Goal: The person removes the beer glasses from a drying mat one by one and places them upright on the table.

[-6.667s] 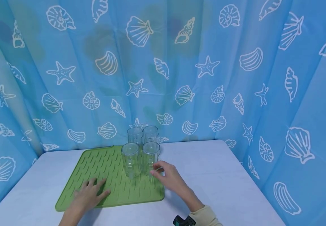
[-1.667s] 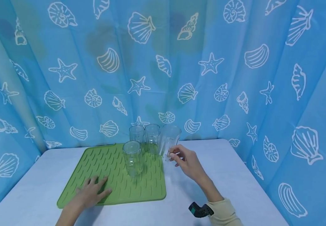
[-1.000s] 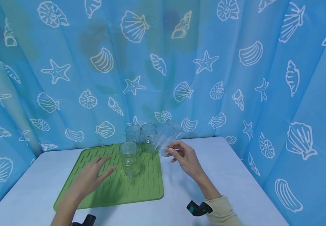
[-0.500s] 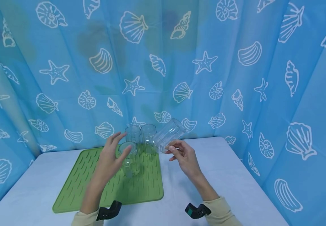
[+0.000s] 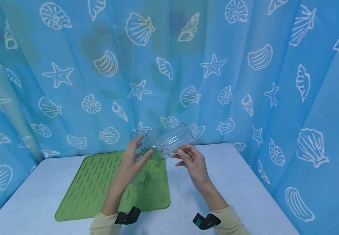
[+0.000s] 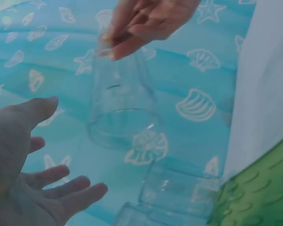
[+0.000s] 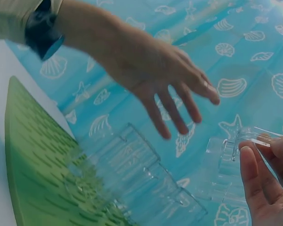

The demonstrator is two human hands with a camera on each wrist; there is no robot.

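My right hand [image 5: 197, 168] pinches a clear drinking glass [image 5: 176, 138] near one end, the fingers bent and the thumb against it. The glass is strongly tilted above the far right part of the green ridged mat [image 5: 91, 187]. My left hand [image 5: 128, 168] is held with fingers spread, left of that glass and holding nothing. In the left wrist view the glass [image 6: 120, 94] hangs between my two hands. Two upright glasses, a back-right one [image 5: 154, 140] and a back-left one [image 5: 136, 134], stand on the mat. A front glass [image 5: 139, 178] is mostly hidden behind my left hand.
The mat lies on a table with a white cloth [image 5: 231, 182]. A blue curtain [image 5: 99, 81] with white shell and starfish prints hangs close behind the table and along its sides. Black bands [image 5: 206, 222] are on both wrists.
My right hand has lifted the front-right glass off the mat and tipped it further over. My left hand has risen from the mat and moved right, toward that glass.
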